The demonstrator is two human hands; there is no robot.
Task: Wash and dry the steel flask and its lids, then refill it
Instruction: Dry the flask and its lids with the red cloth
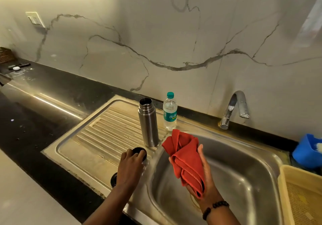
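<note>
Head cam: steel flask (pixel 148 122) stands upright, uncapped, brushed silver w/ ridged neck, on sink drainboard (pixel 97 137) beside water bottle (pixel 170 111). Left hand (pixel 131 167) grips black lid (pixel 139 152) on drainboard; 2nd black lid (pixel 113 179) sits near wrist. Right hand (pixel 203 176) clutches bunched red cloth (pixel 184 156) over basin (pixel 235 172).

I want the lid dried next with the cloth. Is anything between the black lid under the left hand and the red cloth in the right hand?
Nothing visible. The left hand grips the black lid on the drainboard; the red cloth, held in the right hand over the sink basin, is beside it across open space. The steel flask stands behind.
</note>
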